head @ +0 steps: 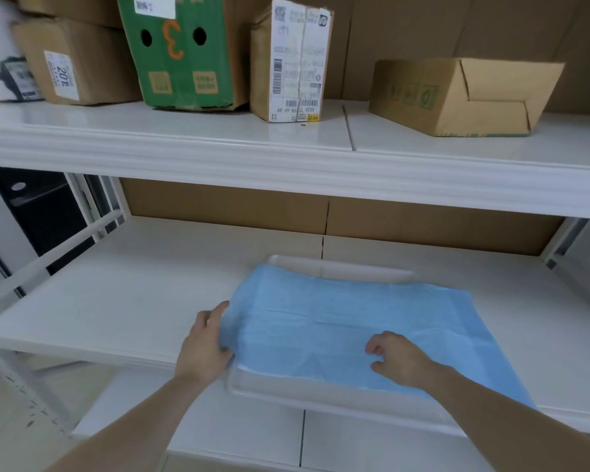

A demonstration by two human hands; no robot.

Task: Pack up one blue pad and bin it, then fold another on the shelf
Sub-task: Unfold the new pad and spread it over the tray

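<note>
Left hand [206,338] is gripping the left edge of the blue pad [338,332], fingers curling round the rim, thumb lying on top. Right hand [397,357] is resting on the pad's near-right area, fingers loosely bent and pressing down on the sheet, not clearly pinching any of it. Both forearms are reaching in from the bottom of the view.

The pad is lying spread flat over a white tray [286,391], covering most of it; the tray's near rim and far rim are showing past the pad, and the pad's right side is hanging beyond the tray. The tray is sitting on the white middle shelf [133,301], toward its front edge.

Above the tray, the upper shelf [218,144] is holding cartons: a green box [181,52] up and left of the tray, a labelled brown box [292,63] roughly straight above it, an open cardboard box [464,95] up and right, more brown cartons [75,59] far left.
</note>
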